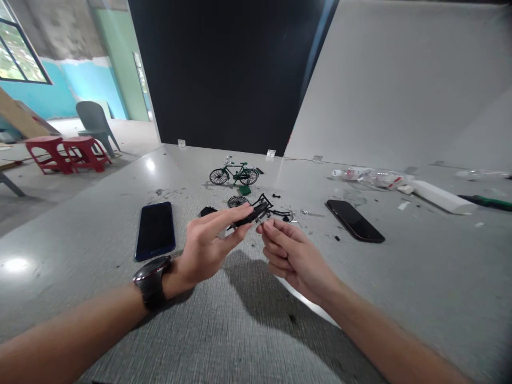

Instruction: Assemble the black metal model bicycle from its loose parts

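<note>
Both hands are up over the grey worktop [248,320], meeting right in the middle. The left hand [204,248], with a dark watch [152,280] on its wrist, pinches a small black part [250,215] between thumb and forefinger, so that grip is closed on the piece and lifts it clear of the surface. The right hand [294,256] comes in from the other side, fingers curled, its fingertips touching the part's far end; whether it holds something tiny of its own, I cannot tell. Holding the part up like this puts it where both hands can work on it.

Just behind the hands lie loose black pieces [272,209] and a single small wheel [238,201], kept within reach. Further back stands a finished green model bicycle [235,174], upright. 2 dark phones flank the work: one on the left [155,230], one on the right [354,220]. A white roll [440,196] lies far right.
</note>
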A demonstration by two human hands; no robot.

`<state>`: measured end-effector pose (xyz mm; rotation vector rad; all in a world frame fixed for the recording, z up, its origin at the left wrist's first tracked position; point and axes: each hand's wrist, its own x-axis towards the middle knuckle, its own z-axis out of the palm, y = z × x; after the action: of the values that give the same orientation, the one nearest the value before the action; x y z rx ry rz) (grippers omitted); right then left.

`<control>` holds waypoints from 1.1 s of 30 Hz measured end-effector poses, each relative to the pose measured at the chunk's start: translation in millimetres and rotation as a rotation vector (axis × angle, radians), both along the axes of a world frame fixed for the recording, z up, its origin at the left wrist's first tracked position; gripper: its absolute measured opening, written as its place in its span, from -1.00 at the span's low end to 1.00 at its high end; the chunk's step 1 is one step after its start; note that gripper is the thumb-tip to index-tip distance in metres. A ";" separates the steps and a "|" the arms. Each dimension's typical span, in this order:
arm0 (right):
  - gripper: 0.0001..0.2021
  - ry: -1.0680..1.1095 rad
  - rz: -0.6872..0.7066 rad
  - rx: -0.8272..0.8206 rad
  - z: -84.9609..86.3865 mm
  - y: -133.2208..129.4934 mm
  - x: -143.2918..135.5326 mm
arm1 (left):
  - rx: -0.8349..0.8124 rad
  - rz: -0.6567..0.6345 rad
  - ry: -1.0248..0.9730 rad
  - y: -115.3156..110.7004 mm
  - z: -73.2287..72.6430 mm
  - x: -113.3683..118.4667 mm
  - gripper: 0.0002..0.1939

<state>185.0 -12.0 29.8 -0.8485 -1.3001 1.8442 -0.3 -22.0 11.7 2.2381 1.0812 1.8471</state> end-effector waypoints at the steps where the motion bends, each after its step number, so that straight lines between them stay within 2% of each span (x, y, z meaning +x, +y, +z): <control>1: -0.72 -0.047 -0.001 0.029 -1.2 0.2 -0.6 | -0.013 0.014 -0.007 1.4 -0.2 -0.5 -0.73; 4: -0.66 -0.255 -0.066 0.246 -6.2 1.7 -0.7 | -0.073 0.063 -0.031 5.7 0.2 -2.6 -0.76; 8: -0.73 -0.554 -0.243 0.761 -7.6 6.9 7.7 | -0.067 0.019 -0.013 7.6 3.2 -4.0 -0.78; 10: -0.68 -0.679 -0.294 1.037 -5.4 10.6 13.4 | -0.029 -0.025 0.028 6.2 4.3 -3.8 -0.79; 12: -0.59 -0.757 -0.335 1.276 -3.5 14.0 17.6 | 0.008 -0.057 0.088 3.8 4.5 -3.5 -0.77; 14: -0.63 -0.763 -0.364 1.441 -2.8 16.2 19.7 | 0.039 -0.083 0.157 1.4 3.8 -3.7 -0.74; 16: -0.73 -0.720 -0.382 1.521 -3.3 16.8 20.1 | 0.064 -0.112 0.201 -0.5 2.9 -4.2 -0.71; 20: -0.83 -0.640 -0.383 1.553 -4.2 14.8 18.9 | 0.076 -0.136 0.197 -1.1 1.5 -5.2 -0.69; 25: -0.84 -0.646 -0.438 1.605 -4.6 13.9 18.9 | 0.074 -0.043 0.146 0.8 1.1 -2.3 -0.75; 27: -0.83 -0.661 -0.471 1.633 -4.7 15.3 20.9 | -0.012 0.039 0.077 0.7 2.1 0.2 -0.71; 29: -0.82 -0.692 -0.499 1.696 -4.4 17.2 24.2 | -0.204 0.065 0.004 0.0 3.8 2.8 -0.67; 31: -0.80 -0.747 -0.524 1.798 -3.6 18.6 27.5 | -0.497 -0.058 -0.039 -0.9 5.7 5.4 -0.57; 33: -0.79 -0.808 -0.541 1.916 -2.0 19.0 29.1 | -0.837 -0.329 -0.080 -1.6 7.0 7.7 -0.48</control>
<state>214.1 6.9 27.8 -0.5624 -2.1197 -0.6075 7.4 -23.6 18.7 1.6877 1.1007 1.0522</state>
